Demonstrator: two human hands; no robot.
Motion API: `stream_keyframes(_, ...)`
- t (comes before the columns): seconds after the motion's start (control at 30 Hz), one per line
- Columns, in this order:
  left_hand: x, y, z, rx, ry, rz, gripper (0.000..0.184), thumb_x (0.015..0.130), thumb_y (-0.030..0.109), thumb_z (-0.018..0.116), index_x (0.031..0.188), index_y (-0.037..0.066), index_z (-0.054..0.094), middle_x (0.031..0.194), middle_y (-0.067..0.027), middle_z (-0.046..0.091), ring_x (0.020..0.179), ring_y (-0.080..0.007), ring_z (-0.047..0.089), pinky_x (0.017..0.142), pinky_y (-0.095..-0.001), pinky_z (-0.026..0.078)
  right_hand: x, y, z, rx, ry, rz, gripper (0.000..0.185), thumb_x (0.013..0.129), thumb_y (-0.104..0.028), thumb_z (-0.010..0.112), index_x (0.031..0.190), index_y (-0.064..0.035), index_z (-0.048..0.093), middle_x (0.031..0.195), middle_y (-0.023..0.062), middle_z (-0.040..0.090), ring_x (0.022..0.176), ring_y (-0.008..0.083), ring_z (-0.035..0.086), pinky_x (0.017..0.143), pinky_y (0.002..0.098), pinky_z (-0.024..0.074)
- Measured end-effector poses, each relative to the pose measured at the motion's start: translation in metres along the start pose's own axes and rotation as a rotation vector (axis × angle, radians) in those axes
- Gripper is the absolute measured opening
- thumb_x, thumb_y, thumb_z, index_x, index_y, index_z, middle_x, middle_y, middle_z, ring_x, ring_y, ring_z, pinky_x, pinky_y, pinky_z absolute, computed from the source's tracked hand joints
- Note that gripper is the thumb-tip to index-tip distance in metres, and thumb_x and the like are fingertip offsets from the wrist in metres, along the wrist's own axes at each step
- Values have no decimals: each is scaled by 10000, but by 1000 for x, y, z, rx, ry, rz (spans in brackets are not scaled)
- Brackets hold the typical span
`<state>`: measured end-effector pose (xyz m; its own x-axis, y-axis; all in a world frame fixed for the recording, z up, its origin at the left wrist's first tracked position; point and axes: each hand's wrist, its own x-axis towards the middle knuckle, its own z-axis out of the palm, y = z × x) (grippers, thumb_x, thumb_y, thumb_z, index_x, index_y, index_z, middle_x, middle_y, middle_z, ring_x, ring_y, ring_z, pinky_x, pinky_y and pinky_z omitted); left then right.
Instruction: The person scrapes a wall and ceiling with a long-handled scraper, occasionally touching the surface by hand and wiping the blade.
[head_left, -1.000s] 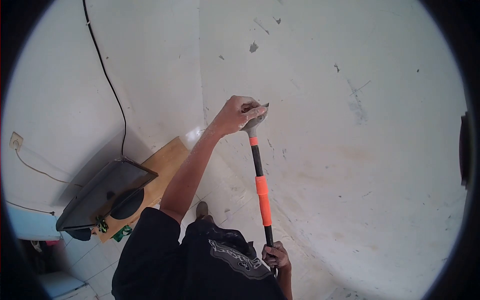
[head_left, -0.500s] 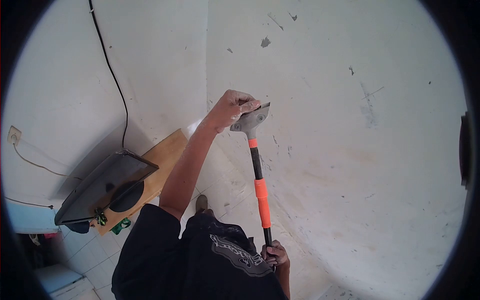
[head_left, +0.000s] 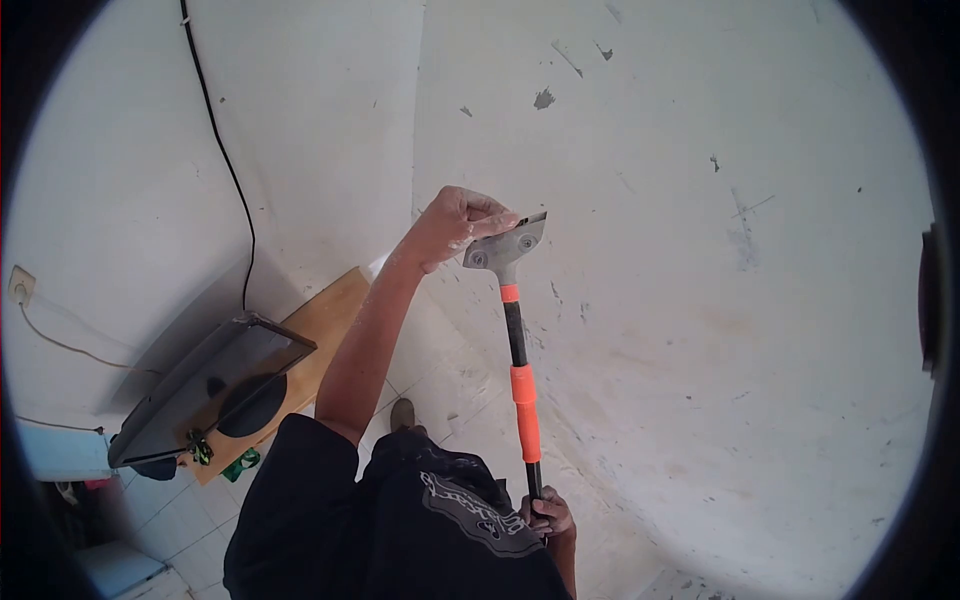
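While the left hand (head_left: 462,226) pinches the flared scraper (head_left: 506,249), the right hand (head_left: 550,514) clasps its tubular pole (head_left: 516,335).

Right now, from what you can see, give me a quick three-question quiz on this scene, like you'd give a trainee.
1. Multiple choice: Where is the person's left hand?
A) On the shoe
B) At the edge of the scraper head
C) Flat on the floor

2. True or false: The right hand grips the pole lower down in the picture than the orange grip.

3. Fill in the blank: The long cable running down the wall toward the dark screen is ____ in colour.

Key: 1. B; 2. true; 3. black
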<state>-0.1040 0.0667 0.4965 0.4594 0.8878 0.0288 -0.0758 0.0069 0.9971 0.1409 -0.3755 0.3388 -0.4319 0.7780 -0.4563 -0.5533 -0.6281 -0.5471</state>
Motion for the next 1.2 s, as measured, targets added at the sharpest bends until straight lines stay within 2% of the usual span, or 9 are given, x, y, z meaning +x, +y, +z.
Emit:
stream_keyframes(0.27, 23, -39, -21, 32, -6, -10, 224, 882, 139, 811, 990, -54, 772, 821, -62, 754, 743, -104, 660, 709, -265, 506, 19, 2, 41, -97, 227, -48, 430, 1009, -344, 660, 826, 45, 691, 518, -58, 407, 403, 43, 328, 389, 239, 227)
stream_keyframes(0.4, 38, -63, -17, -62, 353, 219, 220, 946, 175, 740, 893, -38, 732, 845, -105, 754, 763, -142, 678, 738, -274, 521, 29, -15, 82, -277, 425, -83, 437, 1015, -352, 661, 843, 48, 699, 551, -41, 460, 447, 66, 387, 431, 253, 278)
stream_keyframes(0.47, 38, -65, -6, 9, 549, 288, 251, 973, 194, 708, 860, -29, 706, 855, -119, 752, 774, -160, 688, 757, -280, 531, 34, -16, 93, -742, 758, -269, 447, 1018, -360, 653, 838, 47, 698, 598, -9, 541, 506, 103, 463, 476, 275, 352)
stream_keyframes(0.53, 23, -69, 22, -432, 803, 312, 254, 1025, 219, 630, 969, -28, 620, 961, -163, 739, 809, -198, 704, 802, -310, 552, 37, -18, 95, -853, 814, -366, 364, 1001, -311, 675, 894, 36, 696, 640, 60, 624, 563, 156, 570, 541, 318, 445)
stream_keyframes(0.67, -15, -128, 119, -578, 796, 401, 370, 1075, 276, 561, 1277, 7, 407, 1253, -128, 573, 1040, -210, 654, 834, -343, 557, 39, -43, 101, -1277, 1022, -675, 197, 922, -150, 754, 977, 21, 671, 664, 117, 618, 572, 194, 582, 572, 352, 472)
stream_keyframes(0.73, -55, -115, 171, -233, 635, 254, 374, 1105, 373, 475, 1296, 55, 426, 1279, -82, 529, 1087, -182, 600, 884, -371, 542, 36, -53, 94, -1309, 1102, -749, 226, 918, -158, 767, 1014, 16, 659, 707, 130, 647, 608, 216, 617, 596, 354, 489)
stream_keyframes(0.93, -93, -94, 255, -596, 286, -17, 412, 1098, 434, 472, 1233, 45, 468, 884, -75, 593, 515, -130, 562, 429, -275, 477, 6, -74, 74, -1311, 1080, -715, 241, 929, -127, 743, 1092, 24, 650, 831, 197, 695, 737, 371, 690, 682, 436, 536)
stream_keyframes(1.03, -78, -93, 270, -698, 300, -24, 432, 1094, 472, 454, 1188, 51, 492, 664, -16, 488, 338, -109, 411, 299, -266, 359, -15, -79, 52, -1330, 902, -840, 349, 953, -139, 720, 1240, 36, 624, 805, 174, 689, 671, 315, 690, 628, 406, 539)
stream_keyframes(1.2, -72, -98, 283, -699, 322, 5, 433, 1096, 504, 420, 1136, 81, 505, 637, 9, 436, 355, -94, 414, 298, -266, 374, -73, -71, 31, -823, 644, -413, 442, 1047, -185, 617, 1411, 45, 515, 738, 80, 659, 545, 122, 613, 493, 284, 488)
